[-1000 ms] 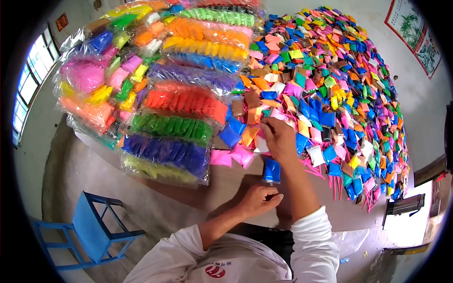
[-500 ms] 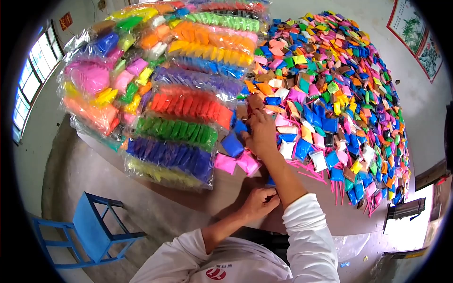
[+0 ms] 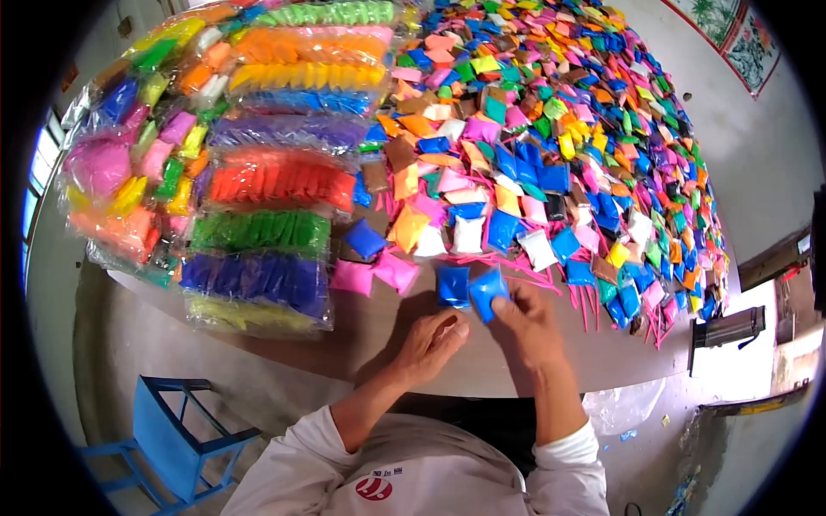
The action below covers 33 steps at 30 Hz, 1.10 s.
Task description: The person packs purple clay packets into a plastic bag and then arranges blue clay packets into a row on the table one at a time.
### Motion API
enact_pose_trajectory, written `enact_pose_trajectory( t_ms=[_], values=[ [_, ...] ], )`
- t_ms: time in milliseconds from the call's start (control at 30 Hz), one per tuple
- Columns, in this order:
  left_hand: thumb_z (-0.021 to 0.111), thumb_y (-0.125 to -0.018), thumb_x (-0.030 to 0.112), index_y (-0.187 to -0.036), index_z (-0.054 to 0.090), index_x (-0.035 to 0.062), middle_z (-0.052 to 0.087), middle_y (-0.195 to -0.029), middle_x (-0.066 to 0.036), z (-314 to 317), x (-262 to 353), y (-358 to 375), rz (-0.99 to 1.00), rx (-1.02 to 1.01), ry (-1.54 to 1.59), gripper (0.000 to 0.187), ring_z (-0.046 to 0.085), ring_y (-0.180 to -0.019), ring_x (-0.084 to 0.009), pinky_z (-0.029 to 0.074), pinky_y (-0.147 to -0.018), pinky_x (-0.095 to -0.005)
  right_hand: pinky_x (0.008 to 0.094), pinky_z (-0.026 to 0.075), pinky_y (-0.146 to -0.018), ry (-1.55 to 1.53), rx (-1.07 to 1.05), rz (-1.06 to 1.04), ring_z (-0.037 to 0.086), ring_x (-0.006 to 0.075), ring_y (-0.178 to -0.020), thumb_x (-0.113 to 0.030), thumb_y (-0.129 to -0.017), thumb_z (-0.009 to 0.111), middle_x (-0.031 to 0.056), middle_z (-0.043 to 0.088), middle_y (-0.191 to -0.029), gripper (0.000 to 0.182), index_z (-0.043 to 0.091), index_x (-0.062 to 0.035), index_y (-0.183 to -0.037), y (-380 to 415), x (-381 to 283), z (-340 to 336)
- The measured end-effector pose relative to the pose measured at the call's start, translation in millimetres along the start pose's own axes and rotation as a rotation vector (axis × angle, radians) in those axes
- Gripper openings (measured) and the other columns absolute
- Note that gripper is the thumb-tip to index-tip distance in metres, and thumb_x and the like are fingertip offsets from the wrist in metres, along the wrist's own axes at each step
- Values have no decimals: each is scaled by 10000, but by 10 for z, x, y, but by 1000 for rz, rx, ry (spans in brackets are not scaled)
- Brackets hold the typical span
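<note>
A blue packet point(image 3: 487, 291) was pinched at its near right edge by the thumb and fingers of the right hand point(image 3: 531, 327), over the near part of the table point(image 3: 602, 361). The left hand point(image 3: 430, 344) was held apart, its fingers curled, just beside a second packet point(image 3: 453, 286), also blue; whether anything was enclosed in it could not be told.

For such a hold, a light pinch at the edge was judged best, so that the film would not be strained, with the left fingers placed clear of the second packet.

The held packet was glossy, plump and roughly square, tilted, its far part uncovered. The second, a darker blue, was laid to its left; whether the two touched could not be made out. Mixed packets were heaped in a pile point(image 3: 551, 120) beyond, and clear bags point(image 3: 280, 181) were stacked far left.
</note>
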<state>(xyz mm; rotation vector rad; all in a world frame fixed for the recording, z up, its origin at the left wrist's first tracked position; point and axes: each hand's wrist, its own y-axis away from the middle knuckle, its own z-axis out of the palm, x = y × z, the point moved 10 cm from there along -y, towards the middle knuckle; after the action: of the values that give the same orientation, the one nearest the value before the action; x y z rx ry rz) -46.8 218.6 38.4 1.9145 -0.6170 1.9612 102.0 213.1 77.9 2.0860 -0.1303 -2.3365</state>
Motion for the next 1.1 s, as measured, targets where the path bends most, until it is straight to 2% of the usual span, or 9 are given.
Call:
enact_pose_trajectory(
  t_ms=[67, 133, 200, 300, 400, 600, 900, 1000, 1100],
  values=[
    [604, -979, 330, -938, 628, 25, 545, -724, -1, 72, 201, -5, 5, -30, -60, 309, 473, -662, -63, 387, -580, -261, 223, 462, -713, -43, 80, 85, 579, 74, -816, -168, -954, 714, 0, 663, -986, 265, 670, -33, -1179, 309, 255, -67],
    [621, -969, 328, -971, 641, 10, 550, -725, -9, 144, 255, -8, 10, -64, -123, 318, 473, -661, -64, 393, -580, -267, 217, 450, -722, -333, 56, 76, 570, 71, -821, -140, -975, 680, -7, 658, -971, 224, 671, -35, -1173, 472, 452, 37],
    [632, -961, 281, -929, 629, 12, 574, -703, -119, 143, 301, -16, 91, -29, -328, 271, 562, -599, -182, 453, -567, -324, 215, 448, -715, -371, 77, 102, 565, 65, -813, -143, -981, 673, -11, 657, -964, 221, 671, -35, -1174, 532, 517, 49],
    [620, -969, 282, -976, 645, 0, 610, -730, -142, 124, 288, -31, 76, 9, -302, 283, 593, -600, -214, 471, -574, -343, 205, 428, -674, -404, 120, 136, 551, 53, -773, -169, -989, 674, -22, 656, -941, 243, 667, -28, -1186, 516, 469, 46],
    [610, -975, 279, -1005, 644, -3, 612, -741, -148, 93, 203, -26, 35, 29, -293, 286, 604, -618, -217, 479, -588, -349, 208, 435, -682, -364, 121, 235, 549, 46, -773, -185, -989, 679, -19, 660, -927, 259, 666, -17, -1186, 474, 534, -29],
    [623, -967, 262, -986, 627, 1, 589, -720, -126, 118, 268, -27, 88, -3, -328, 261, 568, -599, -201, 462, -578, -339, 216, 447, -707, -236, 13, 92, 542, 41, -789, -152, -993, 672, -21, 657, -912, 193, 682, -4, -1116, 340, 375, 52],
    [677, -899, 161, -960, 639, 25, 568, -681, -88, 176, 315, -16, 51, -20, -315, 154, 555, -574, -168, 449, -554, -330, 228, 460, -740, -408, 171, 69, 555, 52, -820, -134, -985, 676, -26, 643, -914, 142, 668, -30, -1082, 344, 502, -22],
    [680, -897, 165, -968, 651, 37, 573, -681, -91, 178, 284, -12, 68, -16, -335, 149, 560, -561, -191, 450, -549, -334, 232, 459, -746, -495, 73, 128, 554, 52, -831, -125, -975, 685, -26, 641, -929, 117, 667, -45, -1059, 290, 484, 19],
    [683, -899, 168, -965, 653, 40, 575, -683, -102, 173, 283, -5, 63, -36, -372, 147, 562, -566, -219, 455, -555, -345, 232, 457, -753, -357, 7, 106, 559, 51, -832, -103, -964, 690, -28, 648, -925, 102, 664, -45, -1044, 239, 406, 28]
  ],
)
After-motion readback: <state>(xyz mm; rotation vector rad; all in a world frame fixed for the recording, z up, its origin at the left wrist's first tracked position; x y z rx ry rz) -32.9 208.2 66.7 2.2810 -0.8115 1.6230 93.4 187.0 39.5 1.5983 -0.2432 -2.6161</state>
